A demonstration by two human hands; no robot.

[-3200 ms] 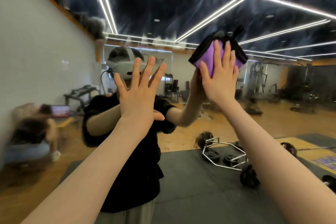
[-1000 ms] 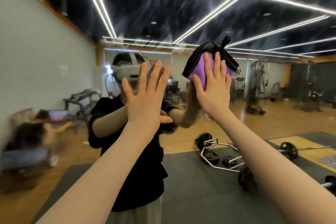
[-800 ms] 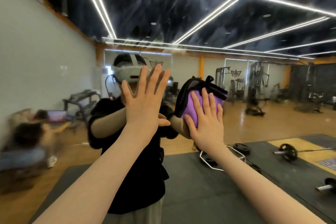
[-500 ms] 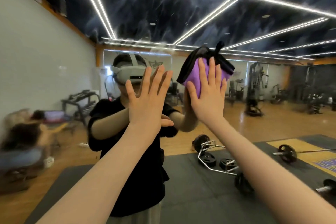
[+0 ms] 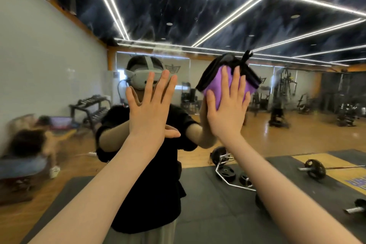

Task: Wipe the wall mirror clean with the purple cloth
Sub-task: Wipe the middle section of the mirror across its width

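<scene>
Right hand [image 5: 225,113] flat, fingers toward 12 o'clock, presses purple cloth [image 5: 215,87] on wall mirror [image 5: 297,128]. Left hand [image 5: 150,111] spread flat on glass, at cloth's 9 o'clock.

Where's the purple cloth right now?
In the head view, the purple cloth is right of centre, pressed flat against the wall mirror under the right hand, level with the bare left hand beside it.

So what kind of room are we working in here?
Almost certainly a gym, seen reflected in the wall mirror: a loaded barbell on a black floor mat, a dumbbell rack and weight machines behind.
</scene>
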